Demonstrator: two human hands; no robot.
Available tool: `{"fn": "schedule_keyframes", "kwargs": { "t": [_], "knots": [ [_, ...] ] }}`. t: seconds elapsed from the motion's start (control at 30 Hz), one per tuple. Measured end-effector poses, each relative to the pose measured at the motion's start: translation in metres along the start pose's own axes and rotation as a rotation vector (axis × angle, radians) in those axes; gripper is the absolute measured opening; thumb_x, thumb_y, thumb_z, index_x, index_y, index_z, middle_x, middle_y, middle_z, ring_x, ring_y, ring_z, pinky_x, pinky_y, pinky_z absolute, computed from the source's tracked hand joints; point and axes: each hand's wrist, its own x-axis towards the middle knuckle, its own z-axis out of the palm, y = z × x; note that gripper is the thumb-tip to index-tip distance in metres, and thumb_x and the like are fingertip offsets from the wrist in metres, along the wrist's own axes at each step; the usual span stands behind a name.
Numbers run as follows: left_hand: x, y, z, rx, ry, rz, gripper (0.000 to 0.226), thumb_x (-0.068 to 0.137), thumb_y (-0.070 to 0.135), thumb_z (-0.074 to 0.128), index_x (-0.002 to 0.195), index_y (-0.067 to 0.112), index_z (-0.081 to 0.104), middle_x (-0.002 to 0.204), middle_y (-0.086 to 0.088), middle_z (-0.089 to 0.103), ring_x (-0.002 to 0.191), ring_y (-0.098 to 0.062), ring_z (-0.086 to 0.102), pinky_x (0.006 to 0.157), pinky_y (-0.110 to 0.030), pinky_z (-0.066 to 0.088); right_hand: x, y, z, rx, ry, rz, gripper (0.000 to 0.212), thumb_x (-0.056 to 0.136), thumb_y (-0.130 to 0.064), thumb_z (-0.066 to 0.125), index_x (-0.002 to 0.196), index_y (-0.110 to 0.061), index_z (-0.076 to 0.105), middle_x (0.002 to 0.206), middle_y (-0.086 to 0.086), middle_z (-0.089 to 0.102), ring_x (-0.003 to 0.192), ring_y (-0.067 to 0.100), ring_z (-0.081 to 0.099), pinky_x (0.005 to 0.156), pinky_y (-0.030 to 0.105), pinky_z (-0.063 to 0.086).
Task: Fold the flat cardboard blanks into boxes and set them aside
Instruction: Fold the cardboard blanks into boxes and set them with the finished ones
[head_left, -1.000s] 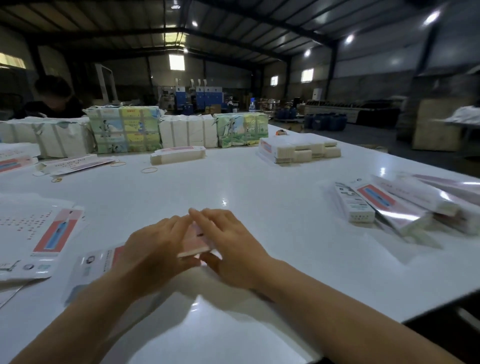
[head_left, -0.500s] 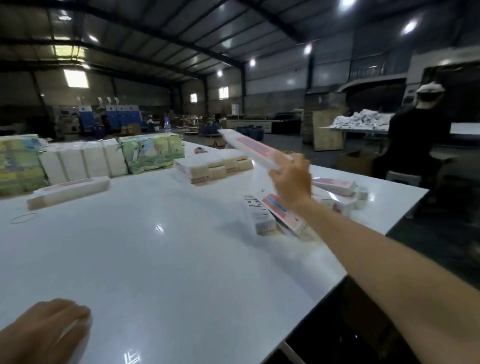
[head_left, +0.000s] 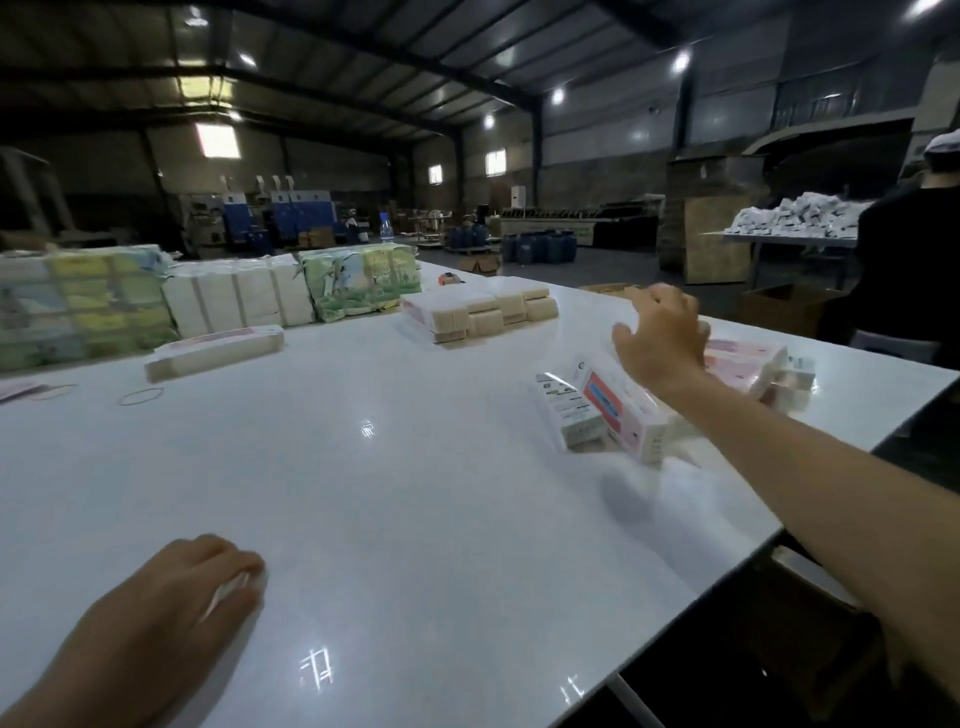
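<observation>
The right hand (head_left: 660, 338) hovers empty, fingers loosely spread, above the folded pink-and-white cardboard boxes (head_left: 618, 405) piled on the glossy white table (head_left: 389, 493). The left hand (head_left: 171, 608) rests on the table's near side, fingers curled; whether it holds anything I cannot tell.

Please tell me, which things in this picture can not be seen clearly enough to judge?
- Head view: right hand is motion-blurred, so whether it touches the folded boxes is unclear.
- The boxes behind the right forearm are partly hidden; their number cannot be counted.
- Left hand covers something pale on the table; what it is cannot be told.
- Print on the boxes is too small to read.
- The stack of blanks is cut by the left edge.
</observation>
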Motion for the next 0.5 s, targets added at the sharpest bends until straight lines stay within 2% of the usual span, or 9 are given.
{"fn": "schedule_keyframes", "kwargs": {
  "t": [0.1,0.17,0.23,0.37,0.5],
  "knots": [
    [-0.001,0.021,-0.013,0.014,-0.072,-0.077,0.037,0.081,0.054,0.034,0.094,0.037,0.065,0.094,0.021,0.057,0.091,-0.006,0.055,0.076,-0.032,0.047,-0.047,-0.095,0.009,0.227,-0.056,-0.408,0.028,0.090,-0.016,0.053,0.115,-0.014,0.065,0.122,0.010,0.061,0.113,0.029,0.049,0.095,0.043,0.038],
    [0.000,0.028,-0.014,0.029,-0.091,-0.116,0.030,0.088,0.045,0.039,0.098,0.033,0.065,0.099,0.020,0.056,0.097,-0.005,0.052,0.080,-0.026,0.043,-0.093,-0.144,0.023,0.333,-0.222,-0.611,0.027,0.091,-0.019,0.055,0.114,-0.017,0.067,0.122,0.005,0.063,0.113,0.025,0.052,0.097,0.041,0.040],
    [-0.002,0.028,-0.013,0.009,-0.063,-0.146,0.021,0.091,0.036,0.046,0.093,0.029,0.066,0.099,0.016,0.059,0.094,-0.007,0.055,0.078,-0.024,0.042,-0.135,-0.179,0.046,0.322,-0.375,-0.758,0.028,0.094,-0.024,0.052,0.118,-0.020,0.066,0.126,0.003,0.062,0.117,0.023,0.050,0.096,0.037,0.040],
    [-0.006,0.025,-0.010,-0.020,0.008,-0.158,0.021,0.090,0.019,0.048,0.089,0.017,0.069,0.095,0.005,0.064,0.087,-0.015,0.057,0.076,-0.025,0.042,-0.186,-0.201,0.087,0.248,-0.613,-0.762,0.031,0.096,-0.026,0.046,0.122,-0.024,0.063,0.130,-0.002,0.057,0.120,0.018,0.047,0.096,0.030,0.039],
    [-0.008,0.023,-0.009,-0.020,0.031,-0.135,0.025,0.091,0.016,0.045,0.087,0.011,0.069,0.090,-0.004,0.063,0.082,-0.021,0.056,0.073,-0.038,0.045,-0.202,-0.200,0.112,0.204,-0.642,-0.804,0.027,0.096,-0.025,0.044,0.107,-0.026,0.069,0.116,-0.006,0.060,0.105,0.016,0.049,0.089,0.033,0.043]
  ]
}}
